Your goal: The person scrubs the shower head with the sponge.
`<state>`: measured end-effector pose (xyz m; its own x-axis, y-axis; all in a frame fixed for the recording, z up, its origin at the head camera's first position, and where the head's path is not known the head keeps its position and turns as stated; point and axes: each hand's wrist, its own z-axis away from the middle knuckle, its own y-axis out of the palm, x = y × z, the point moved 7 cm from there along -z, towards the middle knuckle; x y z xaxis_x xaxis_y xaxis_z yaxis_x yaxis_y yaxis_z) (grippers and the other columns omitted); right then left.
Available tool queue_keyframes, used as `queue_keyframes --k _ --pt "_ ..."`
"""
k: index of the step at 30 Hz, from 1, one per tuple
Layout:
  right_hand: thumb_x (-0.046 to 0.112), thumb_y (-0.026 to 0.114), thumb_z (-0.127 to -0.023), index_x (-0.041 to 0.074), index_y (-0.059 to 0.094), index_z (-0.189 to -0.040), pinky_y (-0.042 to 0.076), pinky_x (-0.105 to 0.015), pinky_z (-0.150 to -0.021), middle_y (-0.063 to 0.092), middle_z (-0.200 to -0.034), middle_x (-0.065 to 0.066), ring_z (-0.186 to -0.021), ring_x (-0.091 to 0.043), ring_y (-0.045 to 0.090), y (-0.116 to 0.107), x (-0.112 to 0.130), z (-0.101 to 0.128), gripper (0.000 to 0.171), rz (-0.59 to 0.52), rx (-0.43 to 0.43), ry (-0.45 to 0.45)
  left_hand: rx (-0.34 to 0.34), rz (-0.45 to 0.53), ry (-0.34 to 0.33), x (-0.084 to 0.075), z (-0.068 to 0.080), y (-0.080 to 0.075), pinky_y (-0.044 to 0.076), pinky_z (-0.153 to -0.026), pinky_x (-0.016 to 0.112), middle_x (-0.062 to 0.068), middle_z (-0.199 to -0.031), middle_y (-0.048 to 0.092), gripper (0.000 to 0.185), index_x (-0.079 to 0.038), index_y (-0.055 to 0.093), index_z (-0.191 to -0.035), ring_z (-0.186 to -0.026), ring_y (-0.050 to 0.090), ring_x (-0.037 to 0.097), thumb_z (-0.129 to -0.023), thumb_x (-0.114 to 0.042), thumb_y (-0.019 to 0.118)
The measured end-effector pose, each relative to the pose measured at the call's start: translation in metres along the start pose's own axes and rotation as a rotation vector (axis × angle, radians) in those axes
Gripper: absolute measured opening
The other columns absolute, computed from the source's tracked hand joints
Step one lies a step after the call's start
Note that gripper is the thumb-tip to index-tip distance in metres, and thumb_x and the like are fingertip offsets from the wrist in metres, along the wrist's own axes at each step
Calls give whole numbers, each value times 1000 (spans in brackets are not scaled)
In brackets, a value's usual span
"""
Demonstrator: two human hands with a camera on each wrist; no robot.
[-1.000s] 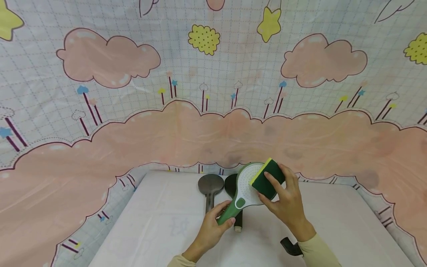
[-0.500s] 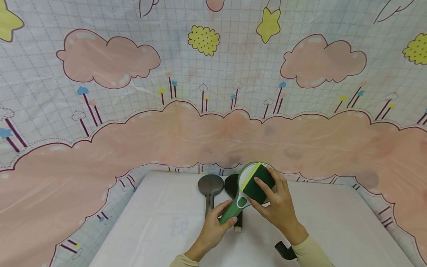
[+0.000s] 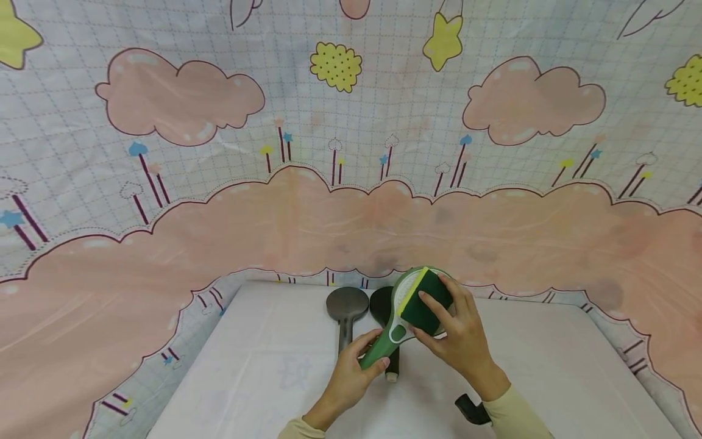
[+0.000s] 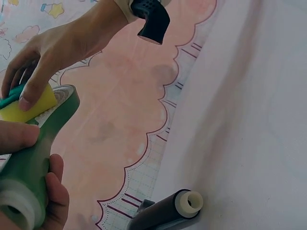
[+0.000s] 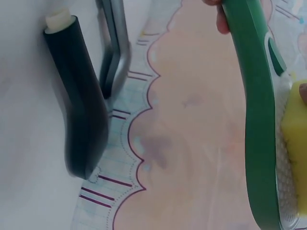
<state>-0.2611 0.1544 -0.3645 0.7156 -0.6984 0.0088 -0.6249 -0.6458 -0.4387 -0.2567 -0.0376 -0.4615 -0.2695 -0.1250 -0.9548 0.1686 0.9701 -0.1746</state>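
— What did the hands hold, nearest first?
— The left hand [image 3: 351, 372] gripped the green shower head [image 3: 403, 305] by its handle above the tabletop [image 3: 247, 378]; the right hand [image 3: 460, 341] pressed a sponge [image 3: 425, 302] onto its face.
— And beyond?
— Two dark shower heads [image 3: 347, 305] lay near the tabletop's far edge, bare white surface either side.

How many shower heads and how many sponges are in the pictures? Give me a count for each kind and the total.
Shower heads: 3, namely the green shower head, the grey shower head and the black shower head.
Sponges: 1, the sponge.
Total: 4
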Motion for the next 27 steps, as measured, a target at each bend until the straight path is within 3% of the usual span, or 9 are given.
queue_keyframes --k 4,9,11,18,27 --pt "61 55 -91 14 67 -124 25 -23 -116 49 -138 -28 -124 -43 46 -6 -7 -3 58 28 -17 32 1 -15 -6 0 1 0 50 -83 18 14 -130 58 53 -9 54 -138 -111 57 22 -89 -12 72" --pt "63 54 -91 13 66 -123 42 -41 -102 49 -138 -29 -124 -42 47 -11 -14 -5 61 61 -45 84 11 -25 -3 1 4 1 51 -81 18 12 -127 60 54 -11 54 -139 -108 57 17 -88 -12 72" --pt "63 55 -90 13 67 -123 44 -42 -99 49 -139 -28 -124 -42 47 -11 -15 -4 61 59 -54 98 14 -27 1 0 4 1 50 -81 18 12 -127 60 54 -10 54 -139 -107 57 16 -88 -13 73" --pt "62 57 -90 15 66 -125 35 -31 -109 48 -140 -27 -125 -43 46 -2 -7 -2 59 19 -51 81 22 -37 25 1 3 5 51 -82 18 15 -127 60 53 -6 54 -137 -106 58 16 -88 -15 73" --pt "61 58 -90 16 66 -125 27 -26 -115 48 -141 -26 -125 -42 46 9 10 3 58 -21 -16 26 22 -62 41 3 0 8 52 -81 20 15 -126 59 52 -4 54 -137 -105 59 18 -89 -14 71"
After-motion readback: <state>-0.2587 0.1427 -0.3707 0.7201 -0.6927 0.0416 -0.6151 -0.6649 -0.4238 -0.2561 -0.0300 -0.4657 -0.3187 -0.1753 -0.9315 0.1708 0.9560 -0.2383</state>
